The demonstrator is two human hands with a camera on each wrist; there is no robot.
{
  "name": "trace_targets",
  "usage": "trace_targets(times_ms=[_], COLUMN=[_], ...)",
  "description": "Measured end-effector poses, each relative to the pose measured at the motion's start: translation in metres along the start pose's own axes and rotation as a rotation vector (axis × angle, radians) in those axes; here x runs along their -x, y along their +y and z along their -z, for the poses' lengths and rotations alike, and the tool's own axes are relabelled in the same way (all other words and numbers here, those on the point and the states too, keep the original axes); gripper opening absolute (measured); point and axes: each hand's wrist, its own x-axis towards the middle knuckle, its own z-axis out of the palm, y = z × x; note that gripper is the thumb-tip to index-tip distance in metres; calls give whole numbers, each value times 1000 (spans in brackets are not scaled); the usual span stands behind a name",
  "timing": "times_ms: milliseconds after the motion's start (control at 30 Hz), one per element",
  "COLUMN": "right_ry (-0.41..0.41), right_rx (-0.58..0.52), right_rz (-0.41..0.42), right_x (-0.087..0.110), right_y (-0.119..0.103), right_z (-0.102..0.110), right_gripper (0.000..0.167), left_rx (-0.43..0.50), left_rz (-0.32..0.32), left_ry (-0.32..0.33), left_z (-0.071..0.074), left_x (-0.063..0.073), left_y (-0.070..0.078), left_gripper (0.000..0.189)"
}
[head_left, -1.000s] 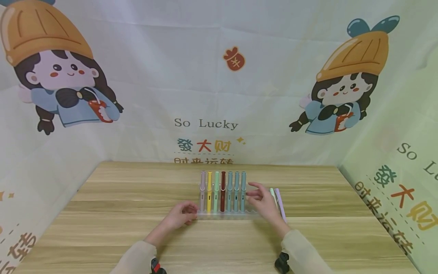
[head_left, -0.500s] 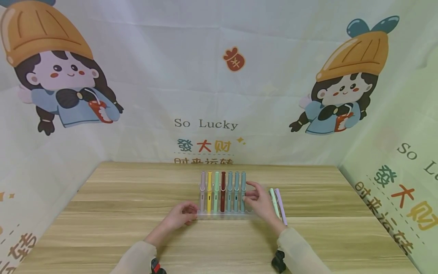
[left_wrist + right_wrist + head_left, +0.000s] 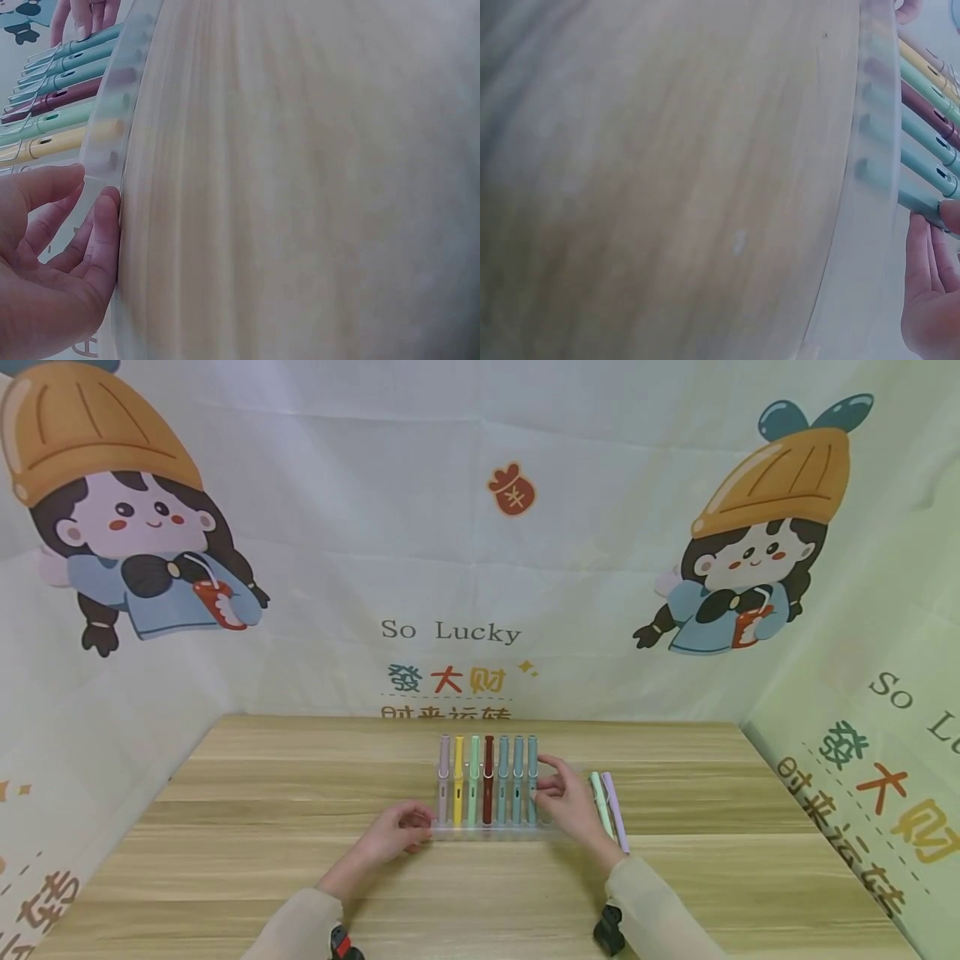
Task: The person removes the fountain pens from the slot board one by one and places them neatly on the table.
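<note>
A clear pen rack on the table holds a row of capped pens: a mauve pen, a yellow pen, a mint green pen, a dark red pen and several grey-blue ones. At the rack's left end, my left hand pinches its corner between thumb and fingers, seen close in the left wrist view. My right hand pinches the rightmost grey-blue pen; in the right wrist view the thumb lies over that pen and fingers are beneath it.
To the right of the rack, a light green pen and a lilac pen lie side by side on the wooden table. A printed cloth hangs behind and at both sides.
My right hand has moved left from beside the row and taken hold of the rightmost grey-blue pen. The left hand stays at the rack's corner.
</note>
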Motion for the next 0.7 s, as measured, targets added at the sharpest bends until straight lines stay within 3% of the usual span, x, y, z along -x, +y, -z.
trace_targets(times_ms=[233,400,567,700], right_ry=[20,43,68,79], right_rx=[20,3,-21,-38], right_rz=[7,9,0,-25], right_x=[-5,-8,-11,-11], right_y=[18,16,12,8], right_z=[-2,0,4,9], right_gripper=[50,50,50,50], left_rx=[-2,5,19,18], left_rz=[3,-10,-103,-94], left_ry=[-4,-10,-41,-42], left_z=[1,1,4,4], left_x=[-4,-3,-6,-5], left_y=[-7,-7,-17,-17], left_gripper=[19,19,18,18])
